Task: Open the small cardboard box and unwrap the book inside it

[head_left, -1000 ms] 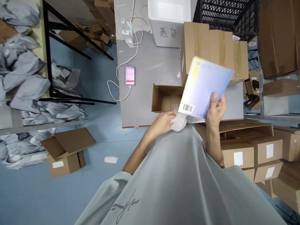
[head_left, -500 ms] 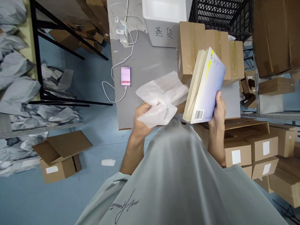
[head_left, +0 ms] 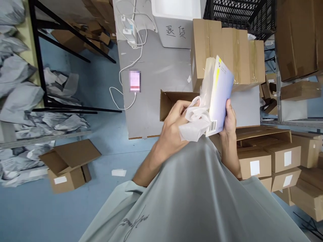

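Note:
My right hand grips a book by its right edge. Its pale blue-white back cover, with a yellow strip and a barcode, faces me. A crumpled sheet of thin white wrapping is bunched in my left hand, whose fingers are curled. The wrapping presses against the book's left side and partly covers its page edges. Below my left hand an open cardboard box sits on the grey table, its front part hidden by my hand and the wrapping.
Several taped cartons stand behind the book. At the back are a white bin with handwriting and a black crate. A phone on a white cable lies at left. More boxes are stacked on the right.
My left hand has moved right with the wrapping, which is now more crumpled and against the book. The book has shifted slightly left. The open box has come into view.

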Action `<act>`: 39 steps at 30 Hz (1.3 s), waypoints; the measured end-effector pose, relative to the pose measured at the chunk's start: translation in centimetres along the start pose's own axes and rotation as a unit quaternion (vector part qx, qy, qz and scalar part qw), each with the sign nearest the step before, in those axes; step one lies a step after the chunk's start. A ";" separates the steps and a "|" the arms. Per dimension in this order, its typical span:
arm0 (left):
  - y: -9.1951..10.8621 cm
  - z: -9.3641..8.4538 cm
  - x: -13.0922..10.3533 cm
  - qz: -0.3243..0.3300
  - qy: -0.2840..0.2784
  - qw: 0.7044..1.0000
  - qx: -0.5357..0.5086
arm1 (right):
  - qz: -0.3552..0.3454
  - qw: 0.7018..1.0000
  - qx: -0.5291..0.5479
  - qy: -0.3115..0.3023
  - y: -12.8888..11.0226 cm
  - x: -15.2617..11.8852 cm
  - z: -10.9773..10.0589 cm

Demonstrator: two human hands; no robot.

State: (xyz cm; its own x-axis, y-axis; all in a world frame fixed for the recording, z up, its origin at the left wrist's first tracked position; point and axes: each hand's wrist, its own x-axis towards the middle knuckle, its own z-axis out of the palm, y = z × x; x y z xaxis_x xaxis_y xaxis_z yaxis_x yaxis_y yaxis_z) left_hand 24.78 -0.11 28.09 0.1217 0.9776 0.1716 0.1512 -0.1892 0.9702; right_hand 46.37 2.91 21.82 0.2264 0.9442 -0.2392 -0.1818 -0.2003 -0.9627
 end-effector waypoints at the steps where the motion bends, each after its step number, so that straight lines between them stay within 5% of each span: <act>1: -0.4 0.2 -0.1 -0.010 0.000 1.000 0.011 | -0.009 1.000 -0.004 0.013 -0.1 0.0 0.2; 6: -2.6 1.3 -1.7 -0.037 -0.010 0.998 -0.039 | -0.075 0.996 -0.028 0.047 -0.8 1.0 1.1; 10: -3.7 1.6 -2.8 -0.075 -0.120 0.983 -0.116 | -0.108 0.992 -0.033 0.054 -0.6 2.7 1.1; 12: -4.3 1.0 -2.9 -0.079 -0.131 0.982 -0.113 | -0.105 0.992 -0.024 0.065 -0.4 3.3 1.1; 18: -7.4 -2.8 -2.1 -0.091 0.118 0.987 -0.065 | -0.023 0.997 0.048 0.056 -0.8 3.2 1.1; 24: -9.1 -3.3 -1.8 -0.111 0.167 0.973 -0.111 | -0.013 1.000 0.018 0.002 -1.0 2.7 0.9; 29: -9.3 -2.1 -1.3 -0.151 0.098 0.957 -0.227 | -0.029 0.999 0.002 0.020 -0.8 2.0 1.1; 39: -6.3 -0.4 1.1 -0.180 0.025 0.949 -0.257 | -0.061 0.997 -0.023 0.029 -0.5 0.0 1.3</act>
State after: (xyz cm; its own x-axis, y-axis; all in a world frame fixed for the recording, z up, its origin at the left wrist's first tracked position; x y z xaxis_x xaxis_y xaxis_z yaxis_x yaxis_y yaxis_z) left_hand 23.60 2.16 22.23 0.1037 0.9760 -0.1913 -0.3265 0.2150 0.9204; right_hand 45.27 3.37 22.49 0.2996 0.9458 -0.1254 -0.1055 -0.0978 -0.9896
